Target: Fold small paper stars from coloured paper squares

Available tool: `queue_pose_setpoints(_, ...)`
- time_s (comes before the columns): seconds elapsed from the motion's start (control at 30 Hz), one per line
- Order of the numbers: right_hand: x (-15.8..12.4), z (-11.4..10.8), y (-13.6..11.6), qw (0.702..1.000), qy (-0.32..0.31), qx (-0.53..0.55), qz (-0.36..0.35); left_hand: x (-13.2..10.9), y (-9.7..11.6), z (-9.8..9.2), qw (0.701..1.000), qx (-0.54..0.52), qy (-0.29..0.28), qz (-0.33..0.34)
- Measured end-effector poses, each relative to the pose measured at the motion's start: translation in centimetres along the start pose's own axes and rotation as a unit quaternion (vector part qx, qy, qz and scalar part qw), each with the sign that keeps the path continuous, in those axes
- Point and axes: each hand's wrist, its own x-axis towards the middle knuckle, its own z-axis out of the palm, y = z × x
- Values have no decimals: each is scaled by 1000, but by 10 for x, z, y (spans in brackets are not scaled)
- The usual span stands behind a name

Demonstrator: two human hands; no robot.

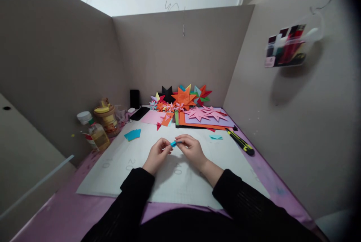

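Observation:
Between my two hands is a small folded piece of blue paper [173,144], held just above a large white sheet [118,185]. My left hand [157,154] pinches its left end between thumb and fingers. At the other end, the fingertips of my right hand [192,151] are closed on the same piece. Most of the paper is hidden by the fingers, so its exact fold cannot be made out. Several flat blue paper pieces [132,134] lie to the left of my hands. A light turquoise folded paper [216,137] rests to the right.
Pink paper stars [197,113] lie on stacked coloured sheets [205,125] at the back, before more folded stars [184,97]. A yellow-black utility knife [239,141] lies right. A bottle [96,134], a jar [108,119] and phones [140,113] stand or lie left. Grey partitions [180,54] enclose the table.

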Motion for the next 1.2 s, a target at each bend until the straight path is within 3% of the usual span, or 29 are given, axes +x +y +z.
queue_pose_setpoints(0.13, -2, 5, 2, 997, 11, 45, 62, 1, -1, 0, 1000, 2, 18, -11)
queue_pose_setpoints(0.63, -2, 8, 1, 991, 3, 110, 76, 0, 2, -4, 984, -134, 21, -116)
queue_pose_setpoints(0.73, -3, 13, 2, 985, -5, 135, 109, 1, 0, -4, 983, -134, 25, -125)
queue_pose_setpoints(1.0, -2, 21, 3, 962, 37, 184, 196, 0, -1, 0, 993, -77, 4, -92)
queue_pose_setpoints(1.2, 0, 19, 11, 939, 36, 251, 233, -1, -4, 0, 989, 124, 54, 55)
